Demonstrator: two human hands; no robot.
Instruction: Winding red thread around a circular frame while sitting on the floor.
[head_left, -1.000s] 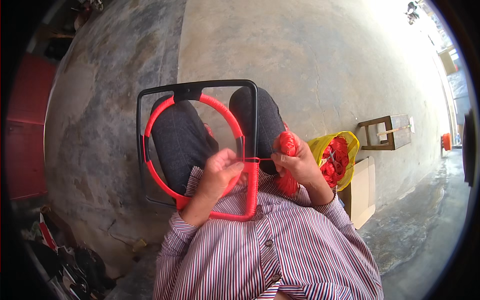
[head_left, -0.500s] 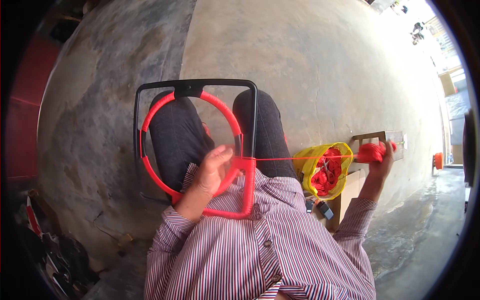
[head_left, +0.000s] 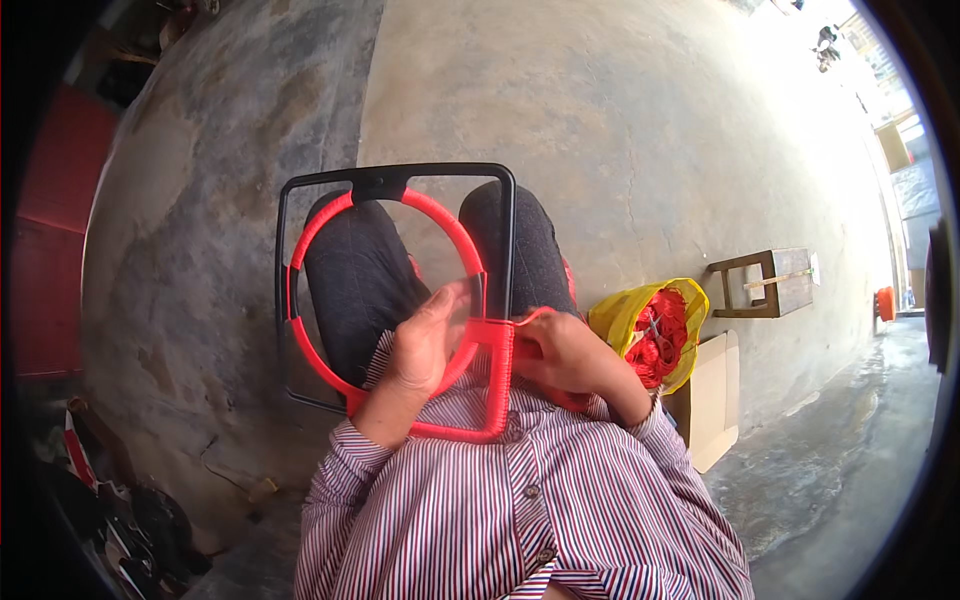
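Note:
A black square frame (head_left: 400, 170) with a ring inside it rests over my lap. Red cord is wound tightly round most of the ring (head_left: 455, 225) and round the frame's lower right corner (head_left: 497, 420). My left hand (head_left: 425, 345) reaches inside the ring and grips it by the wrapped joint on the right. Just right of that joint, my right hand (head_left: 570, 355) is closed round a bundle of red cord (head_left: 565, 400), partly hidden by its fingers and blurred. A short loop of cord (head_left: 535, 314) runs from the hand to the frame's right bar.
A yellow bag (head_left: 615, 315) full of red cord (head_left: 660, 340), with scissors lying on top, stands right of my knee. Beside it are an open cardboard box (head_left: 715, 400) and a small wooden stool (head_left: 785, 283). Dark clutter (head_left: 130, 520) lies at the lower left.
My right hand has come in from far right to the frame's right bar, carrying the cord bundle. The stretched cord is now slack and short. My left hand stays on the ring.

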